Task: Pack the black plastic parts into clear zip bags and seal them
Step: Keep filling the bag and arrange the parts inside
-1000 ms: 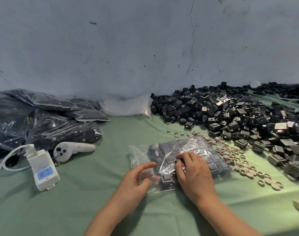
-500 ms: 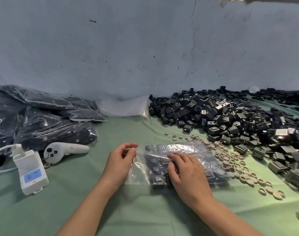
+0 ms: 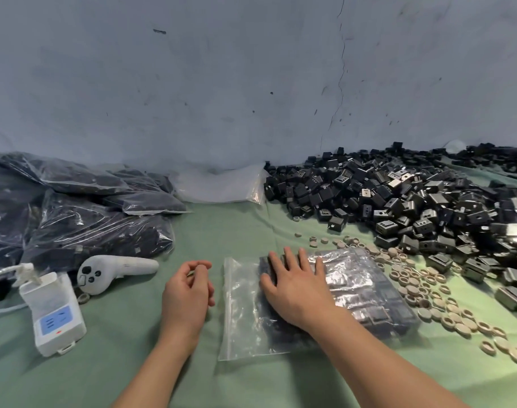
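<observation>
The right hand [image 3: 298, 293] lies flat on the clear zip bag [image 3: 242, 319] in the lower middle of the frame, its fingers [image 3: 289, 257] straight and spread apart, pressing down on the black parts [image 3: 378, 301] inside. The left hand [image 3: 186, 295] rests on the green desk [image 3: 222, 231] just left of the bag, not touching it, with its fingers [image 3: 198, 269] loosely curled and holding nothing that shows. The right palm hides the middle of the bag, its zip edge is hard to make out, and the big loose pile of black parts [image 3: 398, 201] is cut off at the right edge.
</observation>
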`<state>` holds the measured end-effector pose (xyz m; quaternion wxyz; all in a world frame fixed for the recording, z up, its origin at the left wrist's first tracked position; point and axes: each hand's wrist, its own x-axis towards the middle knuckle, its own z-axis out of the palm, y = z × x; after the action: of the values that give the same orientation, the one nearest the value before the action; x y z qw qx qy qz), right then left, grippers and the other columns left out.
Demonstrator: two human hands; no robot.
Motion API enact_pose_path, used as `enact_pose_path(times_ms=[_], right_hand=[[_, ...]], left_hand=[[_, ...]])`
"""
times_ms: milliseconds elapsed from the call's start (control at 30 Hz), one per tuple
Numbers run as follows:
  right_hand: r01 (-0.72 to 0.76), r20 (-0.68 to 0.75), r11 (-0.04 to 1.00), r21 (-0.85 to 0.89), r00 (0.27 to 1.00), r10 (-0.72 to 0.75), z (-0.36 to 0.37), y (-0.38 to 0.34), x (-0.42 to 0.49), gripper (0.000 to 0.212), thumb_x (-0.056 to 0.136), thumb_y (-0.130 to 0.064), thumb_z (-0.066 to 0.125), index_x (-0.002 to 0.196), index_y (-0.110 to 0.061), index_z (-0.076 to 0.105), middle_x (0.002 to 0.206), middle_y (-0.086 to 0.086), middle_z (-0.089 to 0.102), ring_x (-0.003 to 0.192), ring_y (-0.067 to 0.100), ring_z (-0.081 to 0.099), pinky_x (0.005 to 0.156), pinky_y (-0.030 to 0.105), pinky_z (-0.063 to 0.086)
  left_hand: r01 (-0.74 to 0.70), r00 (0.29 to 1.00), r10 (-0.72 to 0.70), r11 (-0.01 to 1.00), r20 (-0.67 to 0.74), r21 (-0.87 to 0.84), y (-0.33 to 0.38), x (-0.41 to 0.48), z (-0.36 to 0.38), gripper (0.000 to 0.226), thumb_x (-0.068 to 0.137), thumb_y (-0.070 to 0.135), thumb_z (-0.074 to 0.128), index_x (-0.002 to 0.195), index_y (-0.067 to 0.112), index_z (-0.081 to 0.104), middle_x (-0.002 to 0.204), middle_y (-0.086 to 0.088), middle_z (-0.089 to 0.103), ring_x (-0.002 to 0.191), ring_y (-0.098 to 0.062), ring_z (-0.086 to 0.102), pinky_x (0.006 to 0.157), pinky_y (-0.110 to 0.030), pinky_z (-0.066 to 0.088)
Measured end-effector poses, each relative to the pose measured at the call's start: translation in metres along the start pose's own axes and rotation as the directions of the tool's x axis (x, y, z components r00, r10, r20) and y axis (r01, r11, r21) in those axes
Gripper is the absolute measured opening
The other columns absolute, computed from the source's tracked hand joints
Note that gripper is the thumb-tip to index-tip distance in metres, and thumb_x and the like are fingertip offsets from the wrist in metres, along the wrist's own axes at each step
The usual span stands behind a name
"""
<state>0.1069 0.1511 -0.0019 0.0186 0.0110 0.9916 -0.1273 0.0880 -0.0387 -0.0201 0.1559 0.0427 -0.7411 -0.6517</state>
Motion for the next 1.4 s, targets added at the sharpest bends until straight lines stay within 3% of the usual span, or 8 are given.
enact_pose_path(times_ms=[133,333,533,967,1100,1200,1267,1400], right_hand=[[0.007,-0.016,1.000,-0.026,1.000,-0.007,0.004,0.003,0.001,0.066,0.100,-0.055,0.012,0.160,-0.030,0.001,0.168,0.005,-0.006,0.154,0.030,-0.013,0.119,0.055,-0.013],[0.017,-0.018,0.999,-0.035,1.000,-0.017,0.001,0.001,-0.001,0.063,0.100,-0.053,0.014,0.159,-0.034,0.001,0.168,0.006,-0.004,0.154,0.031,-0.010,0.120,0.058,-0.011],[0.083,-0.042,0.995,-0.057,0.995,-0.086,0.001,0.003,-0.002,0.054,0.102,-0.050,0.016,0.156,-0.046,0.013,0.169,0.002,-0.002,0.154,0.032,-0.007,0.119,0.060,-0.009],[0.060,-0.013,0.998,-0.001,0.998,-0.060,-0.001,-0.003,-0.006,0.055,0.102,-0.049,0.016,0.156,-0.041,0.016,0.168,0.009,0.002,0.154,0.033,-0.005,0.121,0.059,-0.010],[0.052,-0.098,0.963,0.266,0.995,-0.027,-0.007,0.000,-0.006,0.052,0.103,-0.048,0.026,0.154,-0.035,0.031,0.165,0.005,0.021,0.154,0.029,0.010,0.124,0.053,0.000],[0.055,-0.263,0.798,0.599,0.956,0.131,-0.019,0.010,-0.001,0.045,0.104,-0.033,0.039,0.148,-0.026,0.043,0.148,0.001,0.047,0.137,0.022,0.042,0.117,0.049,0.032],[-0.005,-0.354,0.849,0.528,0.908,0.225,-0.029,0.029,0.008,0.046,0.102,-0.027,0.043,0.148,-0.025,0.041,0.145,-0.002,0.048,0.135,0.017,0.042,0.116,0.046,0.034],[-0.311,-0.411,0.931,0.189,0.836,0.363,-0.052,0.093,0.023,0.064,0.097,-0.028,0.049,0.155,-0.027,0.023,0.162,0.008,0.022,0.151,0.028,0.016,0.123,0.052,0.014]], left_hand=[[-0.031,0.998,0.026,0.994,0.049,0.104,-0.002,-0.001,0.005,0.020,0.096,0.014,0.052,0.081,0.021,0.065,0.048,0.003,0.055,0.040,-0.014,0.048,0.041,-0.024,0.039],[-0.038,0.997,0.024,0.977,0.071,0.209,0.003,-0.004,0.004,0.016,0.087,0.032,0.053,0.079,0.026,0.066,0.057,0.008,0.062,0.060,-0.024,0.060,0.066,-0.045,0.054],[-0.050,0.997,0.032,0.959,0.070,0.280,0.010,-0.008,0.005,0.016,0.091,0.024,0.055,0.078,0.024,0.064,0.065,0.004,0.066,0.065,-0.026,0.062,0.070,-0.045,0.056],[-0.041,0.998,0.025,0.947,0.053,0.319,0.011,-0.009,0.002,0.016,0.092,0.027,0.056,0.078,0.024,0.064,0.066,0.002,0.066,0.068,-0.028,0.064,0.071,-0.045,0.056],[-0.040,0.999,0.030,0.941,0.035,0.335,0.009,-0.007,0.005,0.016,0.092,0.025,0.056,0.079,0.024,0.064,0.069,0.003,0.068,0.073,-0.027,0.065,0.074,-0.046,0.057],[-0.045,0.999,0.034,0.937,0.037,0.347,0.008,-0.007,0.006,0.016,0.093,0.025,0.055,0.079,0.022,0.063,0.072,0.001,0.068,0.075,-0.028,0.066,0.074,-0.047,0.057],[-0.049,0.999,0.038,0.931,0.039,0.362,0.007,-0.008,0.006,0.017,0.094,0.026,0.054,0.079,0.022,0.062,0.071,0.001,0.068,0.073,-0.028,0.065,0.073,-0.043,0.055],[-0.056,0.998,0.045,0.907,0.036,0.418,0.006,-0.008,0.006,0.017,0.093,0.026,0.052,0.079,0.025,0.062,0.072,0.005,0.066,0.073,-0.022,0.062,0.063,-0.034,0.042]])
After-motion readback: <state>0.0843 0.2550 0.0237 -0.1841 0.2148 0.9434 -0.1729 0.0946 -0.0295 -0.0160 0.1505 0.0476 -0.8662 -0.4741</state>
